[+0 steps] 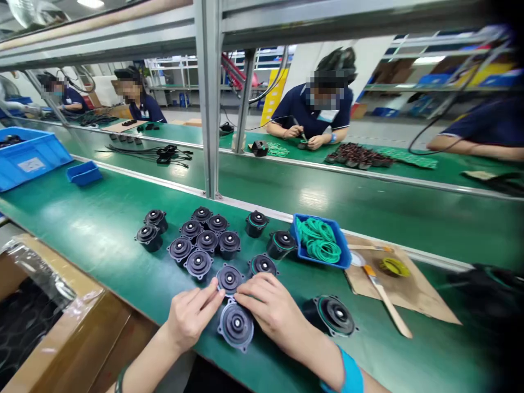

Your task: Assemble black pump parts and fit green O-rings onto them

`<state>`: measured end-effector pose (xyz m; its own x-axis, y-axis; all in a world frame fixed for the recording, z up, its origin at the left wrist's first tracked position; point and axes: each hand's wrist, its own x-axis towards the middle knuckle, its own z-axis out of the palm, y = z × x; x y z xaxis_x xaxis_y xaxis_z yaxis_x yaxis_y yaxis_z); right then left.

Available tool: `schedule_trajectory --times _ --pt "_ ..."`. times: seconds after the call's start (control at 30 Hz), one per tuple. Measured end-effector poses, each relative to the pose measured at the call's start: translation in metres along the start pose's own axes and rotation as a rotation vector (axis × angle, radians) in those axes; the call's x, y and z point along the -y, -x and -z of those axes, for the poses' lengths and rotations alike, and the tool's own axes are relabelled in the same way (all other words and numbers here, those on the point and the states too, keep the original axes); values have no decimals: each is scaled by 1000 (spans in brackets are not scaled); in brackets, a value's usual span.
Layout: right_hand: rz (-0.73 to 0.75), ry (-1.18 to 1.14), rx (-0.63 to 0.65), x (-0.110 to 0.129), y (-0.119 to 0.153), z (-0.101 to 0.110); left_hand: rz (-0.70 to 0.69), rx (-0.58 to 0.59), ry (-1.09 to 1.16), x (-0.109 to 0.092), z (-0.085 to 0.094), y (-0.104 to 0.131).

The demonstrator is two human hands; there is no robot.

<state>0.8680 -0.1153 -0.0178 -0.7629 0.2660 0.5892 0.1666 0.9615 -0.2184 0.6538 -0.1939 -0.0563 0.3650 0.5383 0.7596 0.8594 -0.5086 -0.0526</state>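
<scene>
Both my hands meet at a black round motor housing (229, 278) with a flanged rim and a pale shaft tip in its middle. My left hand (189, 315) has its thumb and forefinger closed at the housing's left edge. The fingers of my right hand (272, 307) are bent against its right edge and partly hide the rim. Just in front stands another motor housing (236, 326), without a visible green ring. A housing with a green ring (334, 315) stands right of my right forearm. Whether a ring is under my fingers, I cannot tell.
Several more housings (206, 240) stand grouped behind my hands. A blue bin (346, 256) holds green rubber rings (321, 240). Cardboard (429, 300) carries a brush (387, 300) and a yellow ring-shaped item (393, 267). A metal post (208, 109) rises behind; co-workers sit opposite.
</scene>
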Motion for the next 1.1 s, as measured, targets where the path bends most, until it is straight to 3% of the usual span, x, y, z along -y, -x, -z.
schedule_trajectory --times 0.1,0.2,0.3,0.47,0.6,0.67,0.77,0.93,1.1 --pt "-192 77 162 -12 -6 29 158 5 148 0 -2 5" --pt "-633 417 428 -46 -8 69 370 11 299 0 1 6" --pt "-887 600 481 -88 1 97 617 -12 450 0 9 3" --pt "-988 553 553 -123 24 112 1070 -106 749 10 28 -10" --pt "-991 521 524 -125 21 129 1296 -346 1017 25 38 -23" --pt "-1011 568 477 -127 15 140 1314 -429 1099 32 41 -30" --pt "-1021 570 500 -136 9 144 1299 -435 1174 37 44 -38" --pt "-963 419 636 -146 17 119 1159 -283 1031 36 38 -43" --pt "-953 434 565 -143 25 115 893 -93 729 39 25 -47"
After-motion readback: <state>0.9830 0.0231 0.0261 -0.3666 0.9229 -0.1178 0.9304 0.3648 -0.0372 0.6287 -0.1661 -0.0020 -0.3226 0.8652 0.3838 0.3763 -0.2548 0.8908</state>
